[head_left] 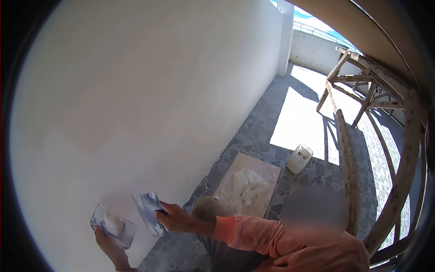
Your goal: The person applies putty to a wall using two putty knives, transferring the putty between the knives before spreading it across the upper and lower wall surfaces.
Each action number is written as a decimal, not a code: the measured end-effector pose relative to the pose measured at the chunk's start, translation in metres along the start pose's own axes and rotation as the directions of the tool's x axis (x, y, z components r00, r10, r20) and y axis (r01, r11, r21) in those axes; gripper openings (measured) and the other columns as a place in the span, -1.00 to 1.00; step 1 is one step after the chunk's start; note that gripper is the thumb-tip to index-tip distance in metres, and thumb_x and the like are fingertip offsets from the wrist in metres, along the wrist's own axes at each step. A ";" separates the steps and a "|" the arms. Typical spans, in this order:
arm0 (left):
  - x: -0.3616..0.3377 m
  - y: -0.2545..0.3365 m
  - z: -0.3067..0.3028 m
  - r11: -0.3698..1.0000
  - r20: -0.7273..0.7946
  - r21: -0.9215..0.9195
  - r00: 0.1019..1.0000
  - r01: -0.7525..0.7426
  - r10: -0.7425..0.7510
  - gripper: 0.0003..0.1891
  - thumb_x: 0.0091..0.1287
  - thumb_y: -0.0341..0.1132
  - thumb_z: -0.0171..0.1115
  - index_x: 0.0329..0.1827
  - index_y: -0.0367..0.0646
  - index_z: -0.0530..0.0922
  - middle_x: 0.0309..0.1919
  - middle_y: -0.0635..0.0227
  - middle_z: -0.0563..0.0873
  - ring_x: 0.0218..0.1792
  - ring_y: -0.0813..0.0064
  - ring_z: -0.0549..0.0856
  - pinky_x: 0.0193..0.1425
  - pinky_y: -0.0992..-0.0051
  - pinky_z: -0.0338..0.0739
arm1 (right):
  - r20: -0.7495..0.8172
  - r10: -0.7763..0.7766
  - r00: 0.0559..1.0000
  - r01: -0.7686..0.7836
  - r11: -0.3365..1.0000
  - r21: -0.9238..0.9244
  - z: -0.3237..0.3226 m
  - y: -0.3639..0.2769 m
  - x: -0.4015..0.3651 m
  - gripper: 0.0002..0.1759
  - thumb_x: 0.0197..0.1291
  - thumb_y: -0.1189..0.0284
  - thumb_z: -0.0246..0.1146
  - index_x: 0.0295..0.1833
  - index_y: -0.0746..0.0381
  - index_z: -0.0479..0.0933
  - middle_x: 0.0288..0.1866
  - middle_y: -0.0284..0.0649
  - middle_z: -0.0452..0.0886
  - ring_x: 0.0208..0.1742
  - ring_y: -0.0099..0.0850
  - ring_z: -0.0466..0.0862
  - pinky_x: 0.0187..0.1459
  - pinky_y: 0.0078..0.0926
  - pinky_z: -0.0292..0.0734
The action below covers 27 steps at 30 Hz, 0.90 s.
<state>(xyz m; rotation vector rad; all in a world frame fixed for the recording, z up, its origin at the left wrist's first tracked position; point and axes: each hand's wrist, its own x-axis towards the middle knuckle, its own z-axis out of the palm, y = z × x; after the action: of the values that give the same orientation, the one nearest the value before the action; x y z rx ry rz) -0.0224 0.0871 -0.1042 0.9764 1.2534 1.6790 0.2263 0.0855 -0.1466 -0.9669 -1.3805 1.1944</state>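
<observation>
At the lower left, my left hand (108, 248) grips the edge of a flat metal plate (126, 233) that carries a lump of white paste (112, 224). Just to its right, my right hand (176, 218) is closed around the dark handle of a wide metal blade (151, 214), which is smeared with white. Blade and plate are a small distance apart, in front of the white wall (108, 154). Whether the blade touches the wall I cannot tell. An orange sleeve (253, 233) covers my right arm.
White paste (247, 186) is heaped on a flat board (267, 174) on the stone-patterned floor (253, 136). Beyond it lies a whitish plastic container (300, 159). Wooden scaffolding (349, 172) stands along the right. A blurred patch hides part of the lower right.
</observation>
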 end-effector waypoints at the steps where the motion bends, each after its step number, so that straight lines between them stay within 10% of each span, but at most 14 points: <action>1: 0.002 -0.003 -0.001 1.000 0.002 0.013 1.000 0.003 -0.003 -0.40 0.60 0.03 -0.17 0.33 -0.42 0.37 0.20 0.11 0.54 0.21 0.28 0.55 0.31 0.32 0.41 | -0.005 0.004 1.000 -0.004 1.000 -0.003 0.001 -0.003 -0.002 -0.60 0.40 0.35 0.08 0.19 0.40 0.38 -0.57 -0.22 0.53 -0.57 -0.55 0.50 -0.47 -0.41 0.46; 9: -0.008 0.002 0.016 0.993 -0.076 0.024 0.990 -0.114 0.116 -0.48 0.62 -0.03 -0.17 0.24 -0.37 0.45 0.10 0.17 0.61 0.12 0.37 0.59 0.24 0.40 0.45 | -0.064 -0.034 0.997 0.027 0.995 -0.101 0.017 0.006 -0.008 -0.54 0.36 0.34 0.09 0.26 0.40 0.34 -0.53 -0.11 0.57 -0.56 -0.39 0.57 -0.43 -0.33 0.49; 14: -0.008 -0.015 0.003 0.925 -0.171 0.311 0.944 -0.219 0.281 -0.64 0.61 -0.09 -0.07 -0.22 -0.21 0.45 -0.39 0.54 0.37 -0.32 0.65 0.30 -0.18 0.58 0.28 | -0.035 -0.009 0.999 0.004 0.990 -0.139 0.020 -0.007 -0.013 -0.68 0.33 0.41 0.09 0.11 0.36 0.42 -0.42 -0.10 0.61 -0.44 -0.40 0.58 -0.31 -0.33 0.52; 27: -0.031 -0.003 0.025 0.863 -0.092 0.357 0.906 -0.356 0.412 -0.63 0.63 -0.21 -0.13 0.18 -0.34 0.49 -0.24 0.28 0.66 -0.26 0.60 0.51 -0.16 0.54 0.41 | -0.011 0.000 1.000 -0.001 0.996 -0.084 0.041 -0.010 -0.013 -0.71 0.31 0.48 0.07 0.08 0.39 0.42 -0.31 -0.01 0.63 -0.37 -0.31 0.63 -0.26 -0.33 0.52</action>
<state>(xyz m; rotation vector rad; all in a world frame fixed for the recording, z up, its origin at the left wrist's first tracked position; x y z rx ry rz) 0.0132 0.0678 -0.1057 1.3906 1.5679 1.9216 0.1881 0.0646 -0.1389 -1.0315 -1.4310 1.1375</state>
